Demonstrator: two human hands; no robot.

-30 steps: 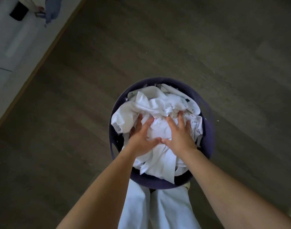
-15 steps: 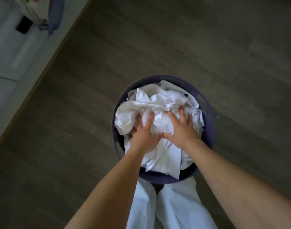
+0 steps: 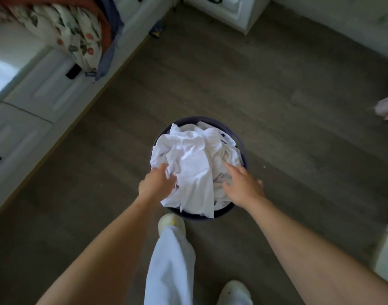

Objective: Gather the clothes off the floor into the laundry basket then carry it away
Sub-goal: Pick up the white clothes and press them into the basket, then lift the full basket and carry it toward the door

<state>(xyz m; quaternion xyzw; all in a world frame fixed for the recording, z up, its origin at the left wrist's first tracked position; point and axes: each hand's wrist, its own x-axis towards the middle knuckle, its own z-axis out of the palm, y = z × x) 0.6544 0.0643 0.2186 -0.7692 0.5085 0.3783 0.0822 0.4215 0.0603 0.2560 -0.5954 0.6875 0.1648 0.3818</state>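
Whereas both pressed mid-pile earlier, the left hand (image 3: 157, 183) now curls into the clothes (image 3: 193, 164), grip unclear, and the right hand (image 3: 243, 183) spreads slack at the right rim of the laundry basket (image 3: 195, 217) on the floor (image 3: 276, 84): lifting seems next.

No readable text, label, brand, number or sign anywhere in view. Only a small dark mark (image 3: 223, 134) on the white clothes (image 3: 195, 164), toward one o'clock in the laundry basket (image 3: 195, 217), too small and blurred to make out as lettering or print.
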